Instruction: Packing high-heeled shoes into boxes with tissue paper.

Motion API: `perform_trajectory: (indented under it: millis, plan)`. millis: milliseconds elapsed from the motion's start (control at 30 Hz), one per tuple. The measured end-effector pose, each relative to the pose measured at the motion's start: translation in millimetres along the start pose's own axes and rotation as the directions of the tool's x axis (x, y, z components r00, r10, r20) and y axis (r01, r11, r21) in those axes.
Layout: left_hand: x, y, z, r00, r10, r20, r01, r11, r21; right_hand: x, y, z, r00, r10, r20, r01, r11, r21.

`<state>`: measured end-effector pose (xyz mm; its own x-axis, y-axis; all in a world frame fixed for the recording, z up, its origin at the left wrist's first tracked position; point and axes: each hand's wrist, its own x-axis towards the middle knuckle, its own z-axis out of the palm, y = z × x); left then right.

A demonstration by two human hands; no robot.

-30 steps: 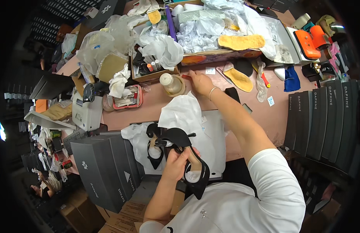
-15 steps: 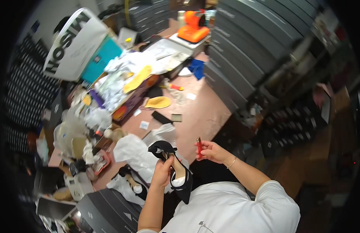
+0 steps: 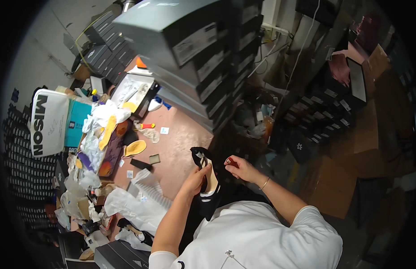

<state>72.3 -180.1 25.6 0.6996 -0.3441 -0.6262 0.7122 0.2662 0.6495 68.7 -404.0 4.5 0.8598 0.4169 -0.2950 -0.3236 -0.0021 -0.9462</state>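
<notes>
A black pointed shoe [image 3: 209, 197] with a pale insole hangs in front of my shirt, its heel end up. My left hand [image 3: 196, 180] is closed around its side, the thumb resting on the insole. My right hand [image 3: 244, 169] holds a small red lighter [image 3: 231, 162] close to the shoe's heel end, apart from it; the fingers cover most of the lighter. A second black shoe [image 3: 135, 231] lies on white wrapping at the lower left, partly hidden by my left arm and the wrapping.
Stacked grey shoe boxes [image 3: 190, 58] tower beyond the pink tabletop [image 3: 183, 134]. White wrapping paper [image 3: 136, 197], yellow insoles [image 3: 135, 148] and a cluttered carton [image 3: 110, 152] cover the table's left side. Dark boxes [image 3: 320, 116] and brown cardboard [image 3: 329, 188] stand at right.
My view has swung to the right, bringing the box stack more into sight. The lighter has turned from upright to tilted and is more covered by my fingers. The shoe remains in my left hand.
</notes>
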Motion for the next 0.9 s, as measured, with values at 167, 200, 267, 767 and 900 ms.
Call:
perform_trajectory:
  millis: [167, 200, 267, 767, 900]
  plan:
    - [58.4, 5.3, 63.1, 0.998, -0.057, 0.029, 0.055, 0.998, 0.039, -5.0, -4.8, -77.4, 0.978, 0.128, -0.166, -0.114, 0.989, 0.092]
    - [69.9, 2.8, 69.0, 0.997, -0.065, 0.033, 0.063, 0.997, 0.046, -6.4, -9.0, -88.3, 0.975, 0.145, -0.167, -0.136, 0.989, 0.063]
    - [81.0, 4.2, 87.2, 0.998, -0.065, 0.012, 0.064, 0.996, 0.058, -5.8, -20.2, -102.1, 0.973, 0.115, -0.200, -0.136, 0.986, -0.095]
    - [102.3, 6.8, 116.5, 0.994, -0.110, -0.009, 0.110, 0.994, -0.022, 25.2, -28.2, -133.6, 0.988, -0.104, -0.117, 0.039, 0.887, -0.460]
    - [101.7, 7.1, 118.1, 0.993, -0.121, -0.001, 0.121, 0.992, -0.040, 24.9, -24.2, -135.2, 0.989, -0.115, -0.090, 0.057, 0.870, -0.490]
